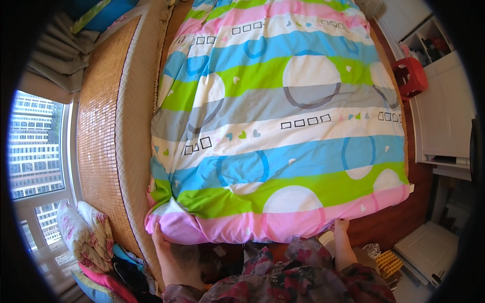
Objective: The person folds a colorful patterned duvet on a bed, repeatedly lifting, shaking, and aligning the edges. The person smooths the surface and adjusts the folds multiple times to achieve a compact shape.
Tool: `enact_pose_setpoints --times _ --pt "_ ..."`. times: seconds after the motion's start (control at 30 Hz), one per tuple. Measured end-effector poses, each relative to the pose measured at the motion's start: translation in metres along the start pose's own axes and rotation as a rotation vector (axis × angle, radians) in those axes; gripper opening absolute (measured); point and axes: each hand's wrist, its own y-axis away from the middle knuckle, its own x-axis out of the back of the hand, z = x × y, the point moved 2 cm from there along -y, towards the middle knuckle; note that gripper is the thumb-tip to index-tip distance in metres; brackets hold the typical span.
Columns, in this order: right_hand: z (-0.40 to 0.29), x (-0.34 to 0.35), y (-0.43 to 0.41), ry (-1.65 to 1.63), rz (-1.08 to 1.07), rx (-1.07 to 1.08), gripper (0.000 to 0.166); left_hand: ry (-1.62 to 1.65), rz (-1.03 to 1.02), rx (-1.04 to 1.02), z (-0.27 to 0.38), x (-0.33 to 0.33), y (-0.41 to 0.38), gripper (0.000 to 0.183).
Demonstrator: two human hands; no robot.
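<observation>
A striped bed cover point(242, 147) in pink, green, blue, grey and white, printed with circles, hearts and small squares, lies spread over the bed before me. Its pink end hangs over the near edge of the bed. At the near left corner, my left hand point(159, 238) grips the pink edge, thumb on top and the other fingers hidden. My right hand point(340, 225) pinches the same edge farther right, fingers bent round the fabric. Wrinkles gather along the left side, and the cover is bunched near the left corner. What lies under it is hidden.
Left of the bed runs a ledge with a tile-patterned mat point(102, 102), beside a window point(38, 147). Folded floral bedding point(85, 238) is piled at its near end. To the right stand a red plastic stool point(411, 77), white cabinets point(443, 110) and a yellow slatted object point(389, 263).
</observation>
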Motion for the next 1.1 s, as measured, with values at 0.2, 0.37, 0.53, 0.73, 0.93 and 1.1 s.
enact_pose_setpoints --times 0.2,0.37,0.53,0.73,0.93,1.1 --pt "0.086 0.129 -0.098 0.69 0.307 0.218 0.009 -0.242 0.315 -0.028 -0.015 0.049 -0.02 0.051" --pt "-0.023 0.068 -0.015 1.255 0.02 0.295 0.015 -0.867 0.817 -0.042 -0.003 0.048 -0.023 0.053" --pt "-0.147 -0.05 0.024 1.285 0.097 0.933 0.021 -1.193 0.508 -1.093 0.01 -0.153 0.006 0.053" --pt "-0.179 -0.259 0.025 1.132 -0.15 1.693 0.061 -1.377 -0.386 -1.25 -0.112 -0.376 0.017 0.067" --pt "-0.213 -0.209 -0.06 0.946 -0.159 1.8 0.055 -1.578 -0.267 -1.298 -0.127 -0.417 -0.057 0.074" --pt "-0.214 0.04 -0.214 1.2 0.652 1.123 0.054 -1.489 0.019 -1.375 -0.114 -0.359 -0.106 0.065"
